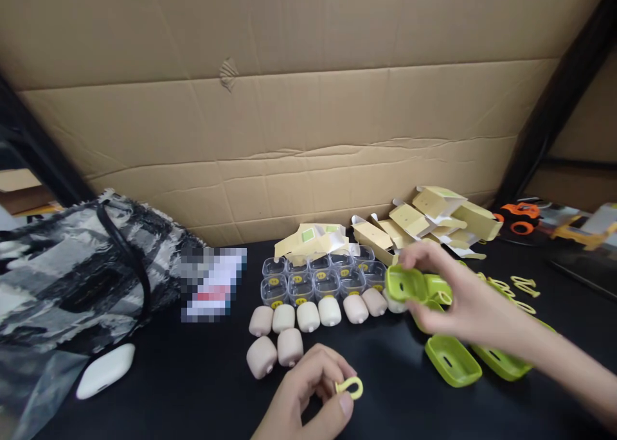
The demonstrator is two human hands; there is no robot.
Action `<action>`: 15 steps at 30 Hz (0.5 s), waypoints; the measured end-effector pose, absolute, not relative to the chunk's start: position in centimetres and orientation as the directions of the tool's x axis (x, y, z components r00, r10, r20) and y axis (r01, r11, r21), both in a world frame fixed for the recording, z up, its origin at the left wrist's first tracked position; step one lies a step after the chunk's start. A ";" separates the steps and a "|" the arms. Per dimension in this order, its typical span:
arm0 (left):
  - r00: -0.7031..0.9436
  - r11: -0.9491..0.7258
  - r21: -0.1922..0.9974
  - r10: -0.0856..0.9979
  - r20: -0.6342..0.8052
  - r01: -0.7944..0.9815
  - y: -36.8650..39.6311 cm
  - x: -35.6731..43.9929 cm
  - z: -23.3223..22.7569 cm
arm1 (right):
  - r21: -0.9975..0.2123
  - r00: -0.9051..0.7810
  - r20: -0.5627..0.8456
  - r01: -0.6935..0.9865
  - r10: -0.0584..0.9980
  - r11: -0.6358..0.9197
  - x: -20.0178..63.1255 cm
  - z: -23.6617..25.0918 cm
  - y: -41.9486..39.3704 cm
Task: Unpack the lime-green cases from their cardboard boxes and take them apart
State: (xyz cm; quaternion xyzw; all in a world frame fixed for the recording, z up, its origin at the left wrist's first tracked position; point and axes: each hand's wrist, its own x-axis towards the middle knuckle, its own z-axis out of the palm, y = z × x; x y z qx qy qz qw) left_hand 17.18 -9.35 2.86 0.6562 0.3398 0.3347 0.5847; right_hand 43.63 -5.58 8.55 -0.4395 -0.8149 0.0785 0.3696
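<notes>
The left hand (pixel 308 388) pinches a small yellow plastic hook (pixel 350 387); the right hand (pixel 463 299), farther off, closes around a lime-green plastic case (pixel 407 284). Several green case halves (pixel 452 360) lie unassembled just below that grip.

Left hand (pixel 301 395) pinching, right hand (pixel 463 299) outstretched, gripping.
</notes>
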 end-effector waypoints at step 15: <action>0.575 -0.037 0.989 0.816 -0.052 0.142 -9.6 17.8 3.7 | -0.207 -0.447 0.289 0.834 0.847 0.511 48.1 7.3 -1.2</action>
